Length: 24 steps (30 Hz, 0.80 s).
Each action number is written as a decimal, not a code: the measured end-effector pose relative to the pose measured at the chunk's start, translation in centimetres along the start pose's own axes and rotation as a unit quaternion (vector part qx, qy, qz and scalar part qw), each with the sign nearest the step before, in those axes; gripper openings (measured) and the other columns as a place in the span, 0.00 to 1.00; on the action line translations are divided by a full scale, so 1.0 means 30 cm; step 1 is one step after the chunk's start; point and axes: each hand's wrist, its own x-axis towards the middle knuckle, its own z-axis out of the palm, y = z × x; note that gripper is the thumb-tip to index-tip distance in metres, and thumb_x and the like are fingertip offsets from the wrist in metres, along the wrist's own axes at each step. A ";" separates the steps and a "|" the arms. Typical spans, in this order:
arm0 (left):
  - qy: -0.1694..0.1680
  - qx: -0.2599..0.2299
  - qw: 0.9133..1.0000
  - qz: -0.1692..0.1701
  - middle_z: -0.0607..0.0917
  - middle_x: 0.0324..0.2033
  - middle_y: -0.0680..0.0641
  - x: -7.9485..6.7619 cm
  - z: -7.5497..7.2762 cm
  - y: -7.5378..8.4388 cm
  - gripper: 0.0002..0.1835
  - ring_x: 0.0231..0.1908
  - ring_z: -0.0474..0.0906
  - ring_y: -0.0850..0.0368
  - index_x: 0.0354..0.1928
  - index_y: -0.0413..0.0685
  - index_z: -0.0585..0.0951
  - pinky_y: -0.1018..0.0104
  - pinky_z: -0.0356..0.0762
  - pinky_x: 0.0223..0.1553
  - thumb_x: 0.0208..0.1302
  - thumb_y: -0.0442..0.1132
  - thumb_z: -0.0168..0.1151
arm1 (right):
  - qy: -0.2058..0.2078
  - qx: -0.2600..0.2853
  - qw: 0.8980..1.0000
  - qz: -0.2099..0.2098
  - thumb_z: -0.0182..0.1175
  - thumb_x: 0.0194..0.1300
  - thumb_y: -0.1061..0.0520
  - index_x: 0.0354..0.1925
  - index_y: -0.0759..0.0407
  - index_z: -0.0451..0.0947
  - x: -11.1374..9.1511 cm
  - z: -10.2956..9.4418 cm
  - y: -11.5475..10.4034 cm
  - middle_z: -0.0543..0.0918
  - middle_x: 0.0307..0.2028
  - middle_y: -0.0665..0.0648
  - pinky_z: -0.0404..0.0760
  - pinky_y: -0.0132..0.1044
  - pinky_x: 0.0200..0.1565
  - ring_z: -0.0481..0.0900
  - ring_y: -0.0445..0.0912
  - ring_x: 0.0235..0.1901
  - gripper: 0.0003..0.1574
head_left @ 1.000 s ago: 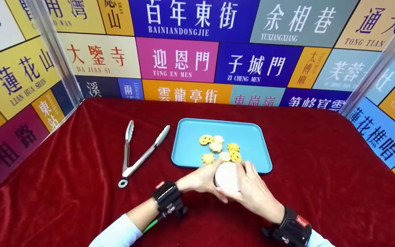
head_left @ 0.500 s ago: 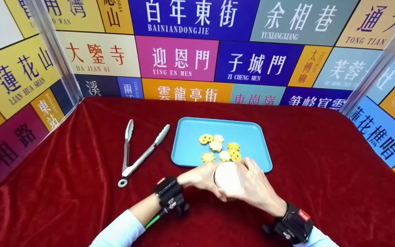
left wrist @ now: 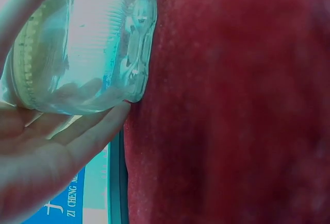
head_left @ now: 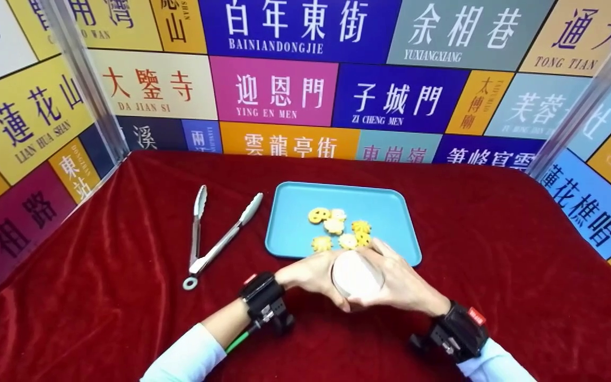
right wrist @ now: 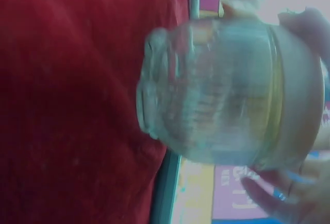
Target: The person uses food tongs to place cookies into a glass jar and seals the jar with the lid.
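A clear glass jar (left wrist: 93, 54) with a white lid (head_left: 357, 273) is held between both hands, just in front of the tray. My left hand (head_left: 308, 273) curls round the jar's body; in the left wrist view its fingers lie along the glass near the base. On the lid, my right hand (head_left: 403, 285) has its fingers and thumb curled round the rim. The right wrist view is blurred, with fingers (right wrist: 276, 198) at the lid's edge. No contents show through the glass. Whether the base touches the cloth is hard to tell.
Behind the hands lies a blue tray (head_left: 295, 196) with several yellow biscuits (head_left: 333, 226). Metal tongs (head_left: 220, 244) with pale tips lie spread open to its left. Dark red cloth (head_left: 125, 254) covers the table. Sign-printed panels (head_left: 279, 95) stand around it.
My right hand has turned on the lid, its wrist swinging outward to the right. More of the lid shows now. The left hand has barely moved.
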 end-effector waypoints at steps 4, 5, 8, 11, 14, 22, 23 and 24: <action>0.007 0.010 1.000 -0.010 0.79 0.50 0.52 -0.003 0.003 0.004 0.47 0.47 0.72 0.65 0.61 0.48 0.69 0.73 0.67 0.53 0.32 0.36 0.81 | -0.020 0.016 1.000 0.003 0.72 0.39 0.40 0.52 0.59 0.75 0.001 -0.004 0.002 0.71 0.44 0.54 0.72 0.36 0.41 0.70 0.43 0.42 0.43; 0.007 0.010 1.000 -0.010 0.78 0.50 0.52 -0.004 0.003 0.005 0.48 0.48 0.72 0.64 0.61 0.48 0.68 0.73 0.67 0.53 0.32 0.37 0.81 | -0.021 0.013 1.000 0.006 0.72 0.40 0.40 0.53 0.59 0.74 -0.001 -0.005 -0.002 0.71 0.44 0.55 0.73 0.36 0.41 0.70 0.43 0.42 0.43; 0.008 0.012 1.000 -0.008 0.77 0.52 0.51 -0.007 0.003 0.008 0.50 0.49 0.71 0.63 0.63 0.49 0.67 0.72 0.67 0.55 0.32 0.37 0.81 | -0.017 -0.003 1.000 0.022 0.72 0.42 0.40 0.55 0.62 0.73 -0.005 -0.001 -0.020 0.71 0.45 0.56 0.73 0.37 0.40 0.71 0.46 0.43 0.46; 0.011 0.023 1.000 -0.007 0.77 0.53 0.51 -0.009 0.003 0.008 0.51 0.51 0.71 0.63 0.64 0.48 0.66 0.71 0.66 0.57 0.32 0.39 0.81 | -0.002 -0.030 0.999 0.043 0.71 0.42 0.38 0.57 0.66 0.70 -0.008 0.006 -0.046 0.72 0.46 0.58 0.75 0.40 0.41 0.72 0.48 0.44 0.50; 0.014 0.024 1.000 -0.007 0.76 0.54 0.51 -0.010 0.002 0.010 0.52 0.52 0.71 0.62 0.64 0.47 0.66 0.71 0.65 0.58 0.31 0.40 0.82 | 0.023 -0.079 0.995 0.052 0.70 0.43 0.35 0.57 0.70 0.69 -0.009 0.017 -0.072 0.73 0.46 0.61 0.76 0.45 0.44 0.73 0.52 0.46 0.54; 0.004 0.000 1.000 0.019 0.75 0.57 0.50 -0.003 0.005 0.004 0.52 0.53 0.71 0.63 0.65 0.47 0.65 0.71 0.65 0.59 0.32 0.36 0.81 | 0.055 -0.169 0.980 0.084 0.65 0.43 0.28 0.53 0.73 0.69 -0.017 0.052 -0.117 0.72 0.41 0.64 0.77 0.47 0.41 0.72 0.54 0.40 0.56; 0.004 0.004 1.000 0.020 0.75 0.56 0.50 -0.002 0.005 0.004 0.52 0.53 0.71 0.63 0.65 0.46 0.65 0.71 0.65 0.58 0.32 0.36 0.81 | 0.060 -0.175 0.979 0.086 0.65 0.43 0.28 0.52 0.73 0.69 -0.019 0.055 -0.119 0.71 0.40 0.64 0.77 0.46 0.40 0.71 0.54 0.39 0.56; 0.005 0.009 1.000 0.023 0.75 0.56 0.49 -0.001 0.005 0.004 0.51 0.53 0.71 0.63 0.64 0.46 0.65 0.71 0.66 0.58 0.32 0.37 0.81 | 0.065 -0.181 0.977 0.087 0.65 0.42 0.28 0.52 0.73 0.69 -0.020 0.057 -0.120 0.71 0.40 0.64 0.77 0.46 0.39 0.71 0.53 0.39 0.57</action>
